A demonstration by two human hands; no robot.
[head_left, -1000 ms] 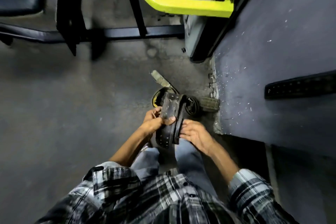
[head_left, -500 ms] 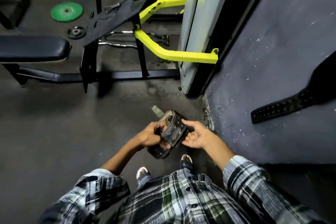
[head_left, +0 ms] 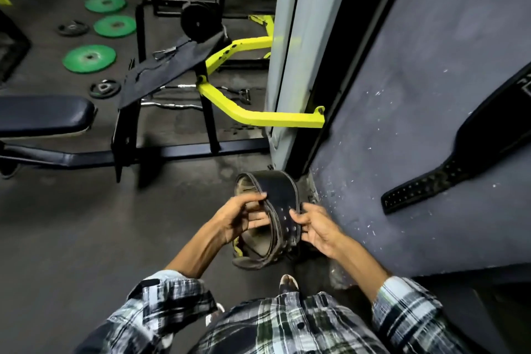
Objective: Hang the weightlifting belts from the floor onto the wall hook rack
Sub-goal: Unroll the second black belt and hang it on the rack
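Against the grey wall (head_left: 402,123) one belt (head_left: 448,175) already hangs; both hands' fingers (head_left: 296,214) clasp the coiled belt (head_left: 283,198), not yet hung.

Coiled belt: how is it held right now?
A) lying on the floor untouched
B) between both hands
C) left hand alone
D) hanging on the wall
B: the left hand and the right hand grip opposite sides of the coiled belt, which is lifted clear of the floor.

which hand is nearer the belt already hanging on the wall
Right. The right hand holds the coiled belt on the side toward the hanging belt; the left hand is farther, across the coil.
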